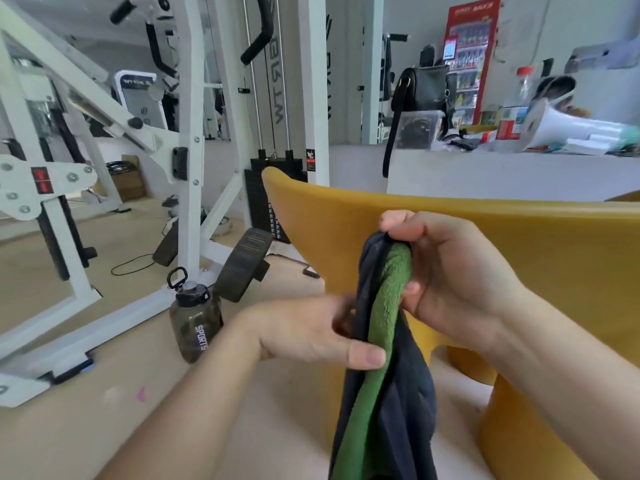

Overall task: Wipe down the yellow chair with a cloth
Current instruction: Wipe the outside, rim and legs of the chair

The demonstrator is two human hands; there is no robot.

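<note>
The right hand [446,271] grips the top of the green-and-dark cloth [382,313] and the left hand [304,332] pinches it lower, just in front of the yellow chair [519,233]; folding it into a flat pad would likely wipe best.

The pale beige floor [86,427] carries everything low in view. A dark sports bottle [194,323] stands on it at eight o'clock from centre, just beside the base rail of a white gym machine [189,168] that fills nine to eleven o'clock. A black cable [133,266] lies loose at nine o'clock. The yellow chair [519,244] stands at four o'clock. At two o'clock a white counter [502,178] bears a black bag [424,88] and a white megaphone [571,128].
</note>
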